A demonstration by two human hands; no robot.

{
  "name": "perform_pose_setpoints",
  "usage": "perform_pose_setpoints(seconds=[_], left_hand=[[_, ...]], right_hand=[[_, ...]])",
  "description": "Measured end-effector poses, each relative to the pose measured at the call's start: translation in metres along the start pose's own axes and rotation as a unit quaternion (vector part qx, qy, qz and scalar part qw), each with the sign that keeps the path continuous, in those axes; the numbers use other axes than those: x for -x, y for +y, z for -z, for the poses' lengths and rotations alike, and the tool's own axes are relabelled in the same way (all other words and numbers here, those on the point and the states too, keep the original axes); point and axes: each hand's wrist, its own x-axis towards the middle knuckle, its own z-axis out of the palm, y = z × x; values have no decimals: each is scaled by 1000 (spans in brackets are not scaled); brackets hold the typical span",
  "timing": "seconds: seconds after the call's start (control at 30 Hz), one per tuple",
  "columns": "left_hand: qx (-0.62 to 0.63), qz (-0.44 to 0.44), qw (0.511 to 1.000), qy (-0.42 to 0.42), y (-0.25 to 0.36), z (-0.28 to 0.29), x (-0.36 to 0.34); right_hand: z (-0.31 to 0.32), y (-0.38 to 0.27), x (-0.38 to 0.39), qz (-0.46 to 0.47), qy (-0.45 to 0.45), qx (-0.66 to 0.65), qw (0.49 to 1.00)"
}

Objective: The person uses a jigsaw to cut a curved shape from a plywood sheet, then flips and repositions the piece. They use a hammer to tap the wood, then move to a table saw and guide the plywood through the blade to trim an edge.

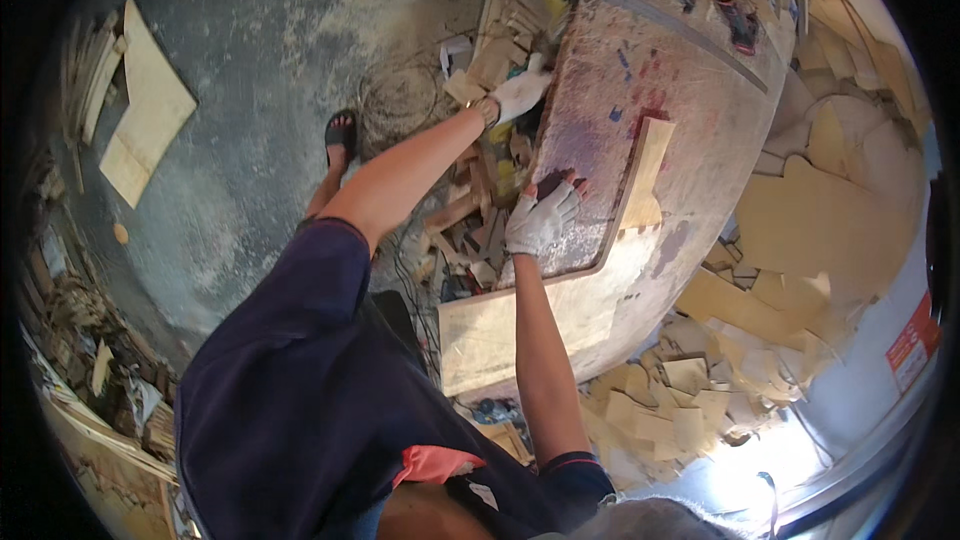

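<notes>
From where I stand, the person is bent over a stained bench (700,110), with a pale angled board (590,310) lying along its near side, the broad part close to the body and a narrow pale strip (646,165) reaching up from it. I can't tell whether strip and board are one piece or two laid together. The gloved right hand (541,222) is at the bench, inside the board's bend and apart from its edge; its fingers reach forward, a little parted, with the thumb off to one side, beside a dark patch (552,183). Whether that patch is a thing in the grip, a shadow or a stain, I can't make out. The gloved left hand (520,95) is at the bench's far left edge, above heaped wood scraps (465,210), fingers stretched out; their tips blur into the edge, so I can't say how far they are bent or whether they hold anything. As for progress, the board looks already cut to an outline, and another bent board (147,130) lies on the floor to the left; neither hand is on either board, and how much remains I can't judge. The right forearm hides part of the board's broad end, and the tool (740,25) at the bench's far end is too small to identify.
</notes>
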Motion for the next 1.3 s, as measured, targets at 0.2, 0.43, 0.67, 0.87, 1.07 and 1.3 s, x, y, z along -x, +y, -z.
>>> perform_pose_setpoints(seconds=[0.2,0.43,0.67,0.87,1.07,1.3], left_hand=[[-329,24,940,88,36,5,35],[-493,-482,605,400,180,21,1],[-825,-159,543,-2,271,74,-105],[-761,-155,630,14,243,-1,11],[-563,-168,809,-20,81,-62,223],[-554,-157,775,-259,-52,-104,416]], right_hand=[[1,-1,-2,-31,-12,-15,999],[6,1,-2,-50,-23,-24,998],[24,-3,-5,-113,-30,-73,990],[0,6,8,-109,46,-125,985],[16,25,3,-81,-37,-236,968],[75,1,211,-383,135,-759,509]])
